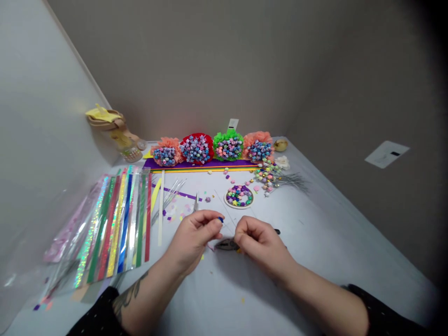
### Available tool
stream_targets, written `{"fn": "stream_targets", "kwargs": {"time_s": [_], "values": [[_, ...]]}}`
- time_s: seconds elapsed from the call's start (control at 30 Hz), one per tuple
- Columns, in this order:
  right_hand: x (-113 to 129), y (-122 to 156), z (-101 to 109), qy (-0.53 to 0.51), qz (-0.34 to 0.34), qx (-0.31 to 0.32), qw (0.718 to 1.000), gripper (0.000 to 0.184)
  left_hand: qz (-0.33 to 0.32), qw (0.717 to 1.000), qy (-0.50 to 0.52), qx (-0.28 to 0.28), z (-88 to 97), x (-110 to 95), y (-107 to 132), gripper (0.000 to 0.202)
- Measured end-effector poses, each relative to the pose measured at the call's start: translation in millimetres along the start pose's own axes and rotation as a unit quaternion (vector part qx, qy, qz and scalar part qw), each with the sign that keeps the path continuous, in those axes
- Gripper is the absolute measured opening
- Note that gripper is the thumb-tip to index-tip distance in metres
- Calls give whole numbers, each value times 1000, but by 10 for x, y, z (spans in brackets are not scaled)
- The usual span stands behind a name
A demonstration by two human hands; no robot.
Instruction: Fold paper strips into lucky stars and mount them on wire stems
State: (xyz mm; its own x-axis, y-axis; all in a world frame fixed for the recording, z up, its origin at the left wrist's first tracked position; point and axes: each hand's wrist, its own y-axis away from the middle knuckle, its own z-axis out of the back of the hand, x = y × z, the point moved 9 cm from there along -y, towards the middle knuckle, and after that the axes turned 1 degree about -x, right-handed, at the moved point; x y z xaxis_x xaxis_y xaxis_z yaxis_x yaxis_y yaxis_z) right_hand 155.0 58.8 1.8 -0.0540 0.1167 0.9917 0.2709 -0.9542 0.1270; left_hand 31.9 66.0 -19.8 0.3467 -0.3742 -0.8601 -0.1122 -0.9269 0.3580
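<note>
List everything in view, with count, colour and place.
Star-filled ruffle bunches: 4, peach, red, green and peach, in a row at the back of the table
Card strip: 1, purple, under the bunches
Star-filled hoop: 1, multicoloured in a pale ring, middle of the table
Wire stems: 1 bunch, silver, right of the hoop
Shiny paper strips: 1 fanned set, many colours, left side
Pliers: 1, silver, beneath the right hand
Table: 1, pale grey, under all of these
Blue piece: 1, blue, in the left hand's fingers
Left hand: 1, pinching the blue piece
Right hand: 1, fingers bunched, above the pliers
</note>
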Motion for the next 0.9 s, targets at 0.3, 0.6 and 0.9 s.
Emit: {"fn": "stream_targets", "kwargs": {"time_s": [0.3,0.6,0.9], "values": [[-241,-82,-56,-195,-137,62,969,7,-291,903,-316,-16,-30,-598,175,31],[-203,-107,-80,-266,-139,90,950,23,-415,771,-481,49,-320,-688,394,14],[80,-59,-15,-81,91,22,992,20,-473,739,-479,23,-319,-652,522,13]]}}
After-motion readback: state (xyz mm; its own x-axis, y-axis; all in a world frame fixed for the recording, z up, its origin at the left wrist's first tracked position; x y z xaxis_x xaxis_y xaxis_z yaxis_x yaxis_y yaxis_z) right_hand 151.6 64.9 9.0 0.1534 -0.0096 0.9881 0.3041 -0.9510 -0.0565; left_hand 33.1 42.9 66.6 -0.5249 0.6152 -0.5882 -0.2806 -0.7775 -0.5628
